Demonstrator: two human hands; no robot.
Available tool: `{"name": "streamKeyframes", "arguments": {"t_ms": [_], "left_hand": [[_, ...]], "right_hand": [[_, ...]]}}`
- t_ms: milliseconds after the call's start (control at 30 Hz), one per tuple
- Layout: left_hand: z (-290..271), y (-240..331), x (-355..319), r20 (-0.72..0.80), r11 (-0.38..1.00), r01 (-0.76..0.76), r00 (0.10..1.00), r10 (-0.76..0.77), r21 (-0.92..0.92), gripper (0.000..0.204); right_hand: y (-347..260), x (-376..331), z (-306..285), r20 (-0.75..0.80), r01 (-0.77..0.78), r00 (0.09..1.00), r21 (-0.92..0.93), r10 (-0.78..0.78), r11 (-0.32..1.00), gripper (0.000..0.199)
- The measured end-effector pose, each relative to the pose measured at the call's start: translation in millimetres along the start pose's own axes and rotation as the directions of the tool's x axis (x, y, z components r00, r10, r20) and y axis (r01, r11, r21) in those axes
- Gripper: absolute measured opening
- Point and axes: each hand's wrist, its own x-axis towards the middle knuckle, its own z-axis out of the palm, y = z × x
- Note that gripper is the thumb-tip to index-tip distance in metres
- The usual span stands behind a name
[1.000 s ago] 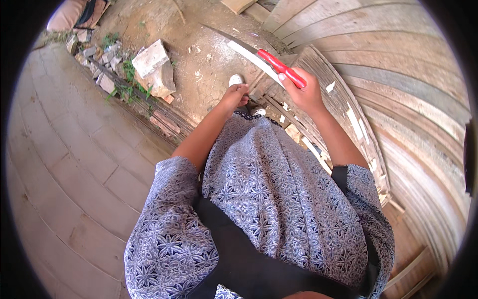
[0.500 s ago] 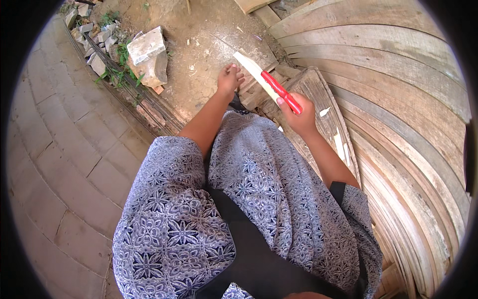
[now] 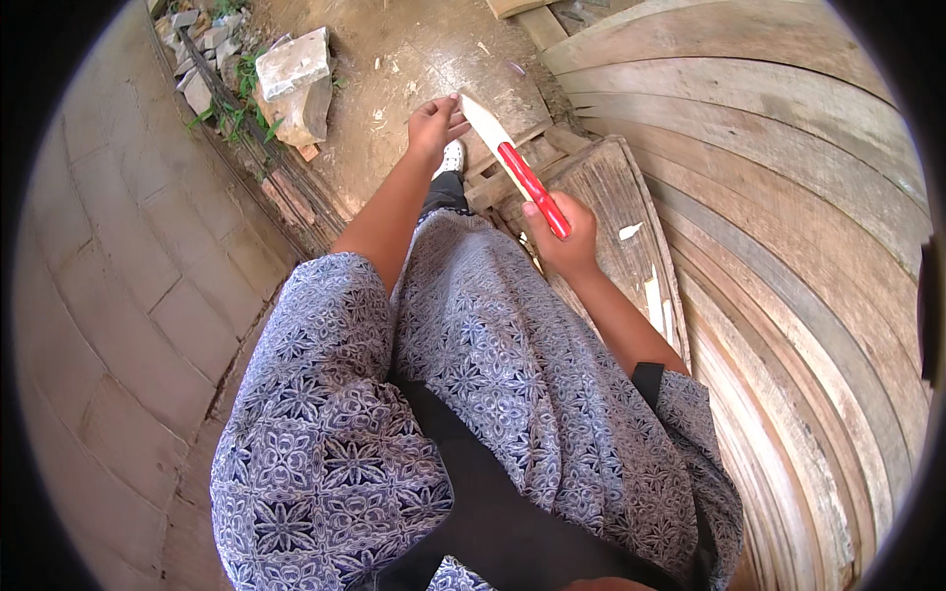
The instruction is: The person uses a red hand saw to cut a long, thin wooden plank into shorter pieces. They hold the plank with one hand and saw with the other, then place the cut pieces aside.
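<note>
My right hand (image 3: 570,234) is closed round a long pointed piece with a red handle-like part (image 3: 532,189). A pale wooden blade-shaped length (image 3: 483,120) reaches from the red part up to the far left, and a thin pale strip runs along the red. Whether these are one piece or two held together, I cannot tell. Close to the pale tip is my left hand (image 3: 430,128), its fingers partly bent and apart. One fingertip is at or against the tip; actual contact is unclear.
A worn wooden board (image 3: 581,182) beneath my right hand carries pale shavings (image 3: 652,295). Stacked planks (image 3: 749,123) curve along the right. Broken stone blocks (image 3: 296,84) lie at far left, beside long thin rods (image 3: 236,128) and paving (image 3: 128,286). My white shoe (image 3: 451,158) shows below.
My right hand has moved left and slightly nearer with the red-and-pale piece, which now points more steeply away. My left hand has shifted up and left, its fingers reaching the tip.
</note>
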Motion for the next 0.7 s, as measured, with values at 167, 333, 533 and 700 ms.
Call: {"name": "streamKeyframes", "arguments": {"t_ms": [167, 333, 533, 700], "left_hand": [[-5, 16, -4, -0.061, 1.0, 0.007, 0.998, -0.006, 0.018, 0.019], [-22, 22, 3, -0.122, 1.0, -0.006, 0.993, 0.009, 0.031, 0.019], [-30, 21, 10, -0.152, 0.999, -0.029, 0.988, 0.032, 0.028, 0.023], [-31, 23, 11, -0.162, 0.999, -0.027, 0.986, 0.03, 0.021, 0.022]], "right_hand": [[12, -1, 14, 0.001, 0.043, 0.999, 0.009, -0.043, 0.999, 0.027], [10, 2, 32, -0.005, 0.097, 0.995, 0.038, -0.097, 0.995, 0.03], [-2, 7, 40, -0.034, 0.135, 0.991, 0.06, -0.133, 0.989, 0.031], [8, 6, 41, -0.025, 0.102, 0.995, 0.041, -0.101, 0.994, 0.032]]}}
